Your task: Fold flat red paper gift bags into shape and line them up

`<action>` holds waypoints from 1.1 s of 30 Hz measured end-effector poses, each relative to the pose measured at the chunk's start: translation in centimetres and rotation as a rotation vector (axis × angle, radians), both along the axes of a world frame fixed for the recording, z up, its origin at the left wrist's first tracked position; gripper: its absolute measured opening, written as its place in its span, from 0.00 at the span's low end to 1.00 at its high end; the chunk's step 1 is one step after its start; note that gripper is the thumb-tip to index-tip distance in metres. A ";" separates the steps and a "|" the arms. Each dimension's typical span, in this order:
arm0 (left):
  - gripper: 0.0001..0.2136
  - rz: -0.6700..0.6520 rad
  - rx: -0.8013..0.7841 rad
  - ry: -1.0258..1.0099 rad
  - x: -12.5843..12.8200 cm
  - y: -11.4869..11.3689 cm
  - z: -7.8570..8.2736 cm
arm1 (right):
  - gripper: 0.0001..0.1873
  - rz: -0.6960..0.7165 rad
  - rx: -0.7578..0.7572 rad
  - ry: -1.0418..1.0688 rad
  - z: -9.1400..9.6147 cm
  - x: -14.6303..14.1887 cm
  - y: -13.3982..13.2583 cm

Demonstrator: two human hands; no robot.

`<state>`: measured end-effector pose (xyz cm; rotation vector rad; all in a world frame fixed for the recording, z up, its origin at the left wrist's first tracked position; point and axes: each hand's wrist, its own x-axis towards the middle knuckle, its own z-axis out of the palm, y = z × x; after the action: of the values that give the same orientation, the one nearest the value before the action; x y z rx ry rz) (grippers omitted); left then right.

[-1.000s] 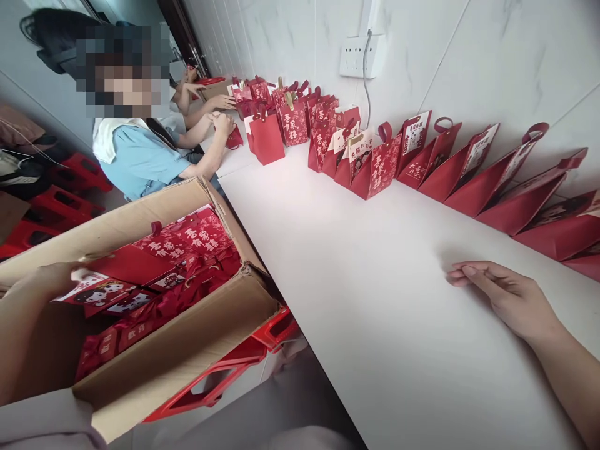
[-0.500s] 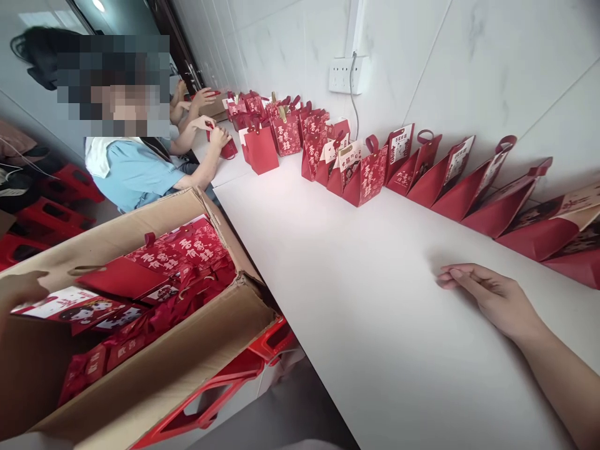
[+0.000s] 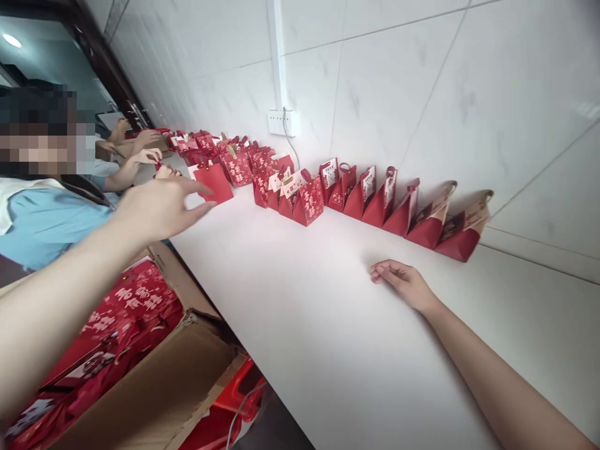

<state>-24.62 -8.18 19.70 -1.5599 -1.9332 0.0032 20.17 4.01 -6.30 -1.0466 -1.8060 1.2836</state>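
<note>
My left hand (image 3: 164,203) is raised over the near end of the cardboard box, fingers stretched out and apart, holding nothing. From my viewpoint it overlaps a plain red gift box (image 3: 220,182) on the table; whether they touch cannot be told. My right hand (image 3: 403,281) rests on the white table (image 3: 300,294), thumb against curled fingers, with nothing visible in the pinch. Beyond it, a row of red gift boxes with ribbon loops (image 3: 396,209) stands along the wall. Several more gift boxes (image 3: 304,200) are grouped left of that row.
The open cardboard box (image 3: 154,381), filled with red gift boxes (image 3: 135,297), stands at the left beside the table. Under it is a red plastic stool (image 3: 234,400). A person in a blue shirt (image 3: 51,212) works at the far left. A power socket (image 3: 282,123) with a cable is on the wall.
My left hand has risen out of the cardboard box and moved right, above its edge. The view has turned right, while my right hand keeps its pinch on the table.
</note>
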 end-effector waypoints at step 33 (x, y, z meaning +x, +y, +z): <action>0.28 -0.893 -0.568 -1.674 18.3 15.7 -23.0 | 0.30 -0.017 0.209 0.131 1.6 -1.2 0.8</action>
<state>-6.29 7.51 -3.28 -3.2418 -1.9379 -1.7334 18.99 4.77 -4.71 -0.8422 -1.7830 1.0992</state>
